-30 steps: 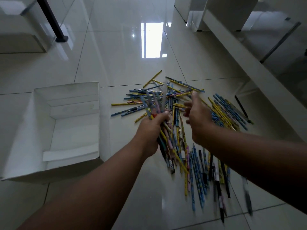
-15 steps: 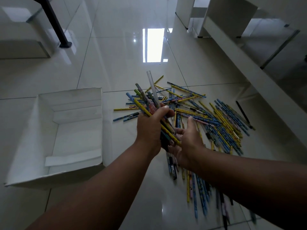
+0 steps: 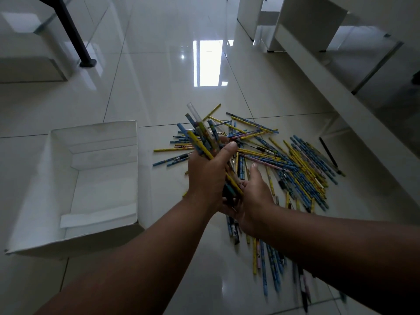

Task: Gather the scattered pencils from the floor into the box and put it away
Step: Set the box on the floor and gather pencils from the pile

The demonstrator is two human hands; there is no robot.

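My left hand [image 3: 208, 173] is closed around a bundle of pencils [image 3: 200, 135], yellow, blue and clear ones, which fan up and away above my fist. My right hand [image 3: 252, 198] cups the lower ends of that bundle from below, palm up with the thumb raised. Many more scattered pencils [image 3: 293, 162] lie on the glossy floor to the right and in front of my hands, and several lie under my right forearm. An open white box [image 3: 56, 176] stands on the floor to the left with nothing visible inside.
A black metal leg [image 3: 87, 61] stands on the tiles at the upper left. White furniture [image 3: 302, 26] and a long white ledge [image 3: 354, 114] run along the right side. A single black pen [image 3: 327, 151] lies near that ledge.
My left hand lifted the bundle off the pile and tilted it more upright. My right hand turned palm up and came under the bundle's lower ends. The view shifted slightly.
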